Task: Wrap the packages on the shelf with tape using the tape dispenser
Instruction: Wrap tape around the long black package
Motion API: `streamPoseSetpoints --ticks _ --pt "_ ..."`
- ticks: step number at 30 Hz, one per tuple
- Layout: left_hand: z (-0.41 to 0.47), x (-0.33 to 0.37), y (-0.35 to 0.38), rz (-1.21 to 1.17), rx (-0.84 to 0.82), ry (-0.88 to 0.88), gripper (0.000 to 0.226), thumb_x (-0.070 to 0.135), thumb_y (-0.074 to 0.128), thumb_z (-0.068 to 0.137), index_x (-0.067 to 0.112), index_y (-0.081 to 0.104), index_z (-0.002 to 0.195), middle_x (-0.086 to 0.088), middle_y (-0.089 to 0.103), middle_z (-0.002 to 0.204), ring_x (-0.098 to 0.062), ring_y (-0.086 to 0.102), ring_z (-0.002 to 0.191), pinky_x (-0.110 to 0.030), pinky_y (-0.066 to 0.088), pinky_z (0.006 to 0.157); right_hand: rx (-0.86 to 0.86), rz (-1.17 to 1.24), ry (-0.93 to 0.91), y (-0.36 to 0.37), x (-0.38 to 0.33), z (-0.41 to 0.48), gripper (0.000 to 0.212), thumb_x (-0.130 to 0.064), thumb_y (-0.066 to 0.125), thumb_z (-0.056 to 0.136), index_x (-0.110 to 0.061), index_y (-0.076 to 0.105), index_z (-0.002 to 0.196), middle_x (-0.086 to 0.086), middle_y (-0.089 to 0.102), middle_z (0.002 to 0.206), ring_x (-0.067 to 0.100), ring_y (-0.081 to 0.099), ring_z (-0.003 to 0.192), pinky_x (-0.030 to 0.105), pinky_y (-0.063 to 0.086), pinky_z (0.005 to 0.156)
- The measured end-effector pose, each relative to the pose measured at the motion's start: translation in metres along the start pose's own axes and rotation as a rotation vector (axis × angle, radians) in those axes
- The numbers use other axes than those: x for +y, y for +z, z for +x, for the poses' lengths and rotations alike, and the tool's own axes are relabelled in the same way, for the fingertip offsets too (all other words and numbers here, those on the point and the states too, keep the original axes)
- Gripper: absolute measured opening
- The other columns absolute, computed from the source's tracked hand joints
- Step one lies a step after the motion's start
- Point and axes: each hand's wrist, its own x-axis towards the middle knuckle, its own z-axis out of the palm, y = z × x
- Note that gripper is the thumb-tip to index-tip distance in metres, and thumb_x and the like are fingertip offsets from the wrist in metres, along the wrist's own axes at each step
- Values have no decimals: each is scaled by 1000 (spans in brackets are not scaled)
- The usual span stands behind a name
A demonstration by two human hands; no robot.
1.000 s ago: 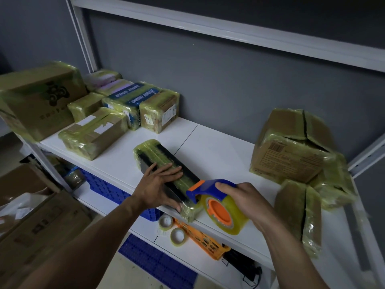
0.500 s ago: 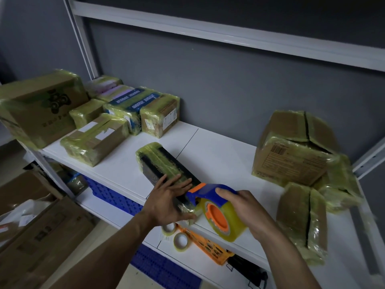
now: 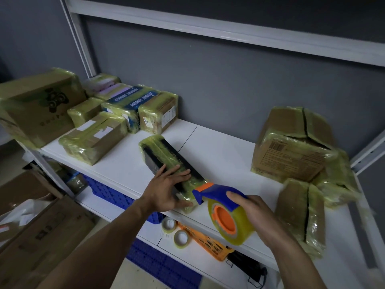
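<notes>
The tape dispenser [image 3: 225, 207] has drawn slightly right of the black package [image 3: 164, 155] at the shelf's [image 3: 218, 147] near edge. The left hand [image 3: 166, 188] presses the package flat, fingers straight. The right hand [image 3: 252, 211] has its grip closed round the dispenser. Wrapping is under way; next, probably run tape around the near end.

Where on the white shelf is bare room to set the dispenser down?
Bare shelf lies between the black package and the big box, back to the wall. Crowded: the left boxes, and the packages beside the big box.
</notes>
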Motion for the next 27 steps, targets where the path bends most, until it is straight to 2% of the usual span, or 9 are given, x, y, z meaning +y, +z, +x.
streamPoseSetpoints --ticks 6,8,11,14,16,18,21,25,27 --pt "-4 8 7 35 -46 66 85 74 50 87 46 13 159 26 8 166 -9 -5 156 -47 -8 126 10 15 21 -1 9 0 58 -65 72 70 -15 80 96 10 80 91 29 78 88 47 60 90" --pt "-7 12 14 43 -35 96 80 71 46 90 44 19 159 28 9 165 -5 1 155 -50 0 126 -4 24 43 -1 12 -1 55 -59 72 72 -12 80 99 13 80 93 33 77 92 46 59 90" --pt "-5 15 15 34 -41 67 84 86 37 84 44 25 157 30 17 161 -2 9 154 -49 11 126 -34 -4 66 0 14 -2 55 -56 69 71 -12 77 103 14 79 94 30 76 92 41 57 82" --pt "-1 15 13 22 -36 61 82 82 36 83 42 32 155 31 22 159 -3 14 153 -47 11 126 -66 -49 85 0 16 -1 58 -56 66 70 -12 74 108 12 78 95 24 76 91 37 55 79" --pt "-3 15 15 5 -20 68 80 78 38 85 39 36 154 29 26 159 -4 15 153 -46 8 126 -90 -71 116 4 13 0 50 -54 68 81 -13 73 109 8 79 94 22 76 91 39 56 82" --pt "-4 15 19 -1 -4 67 77 75 40 86 37 38 154 28 27 158 -4 15 153 -44 7 126 -84 -97 124 8 11 2 44 -56 68 92 -12 71 96 3 78 84 17 75 80 36 57 78" --pt "0 14 18 14 -26 41 82 80 37 82 40 36 153 32 22 156 -2 14 152 -42 7 126 -66 -150 85 13 9 0 48 -63 64 94 -17 63 80 -4 66 64 7 65 58 18 47 56" --pt "2 13 19 33 -16 43 74 70 56 87 40 38 153 29 28 157 -3 19 151 -41 12 125 -38 -166 71 15 13 -4 47 -59 64 95 -14 64 81 -3 64 62 9 63 56 21 46 56" --pt "1 14 20 55 1 44 72 68 57 89 40 39 152 26 32 157 -3 22 151 -40 14 125 -29 -161 73 15 15 -8 46 -58 66 94 -14 63 79 -3 63 61 9 62 55 21 45 55"
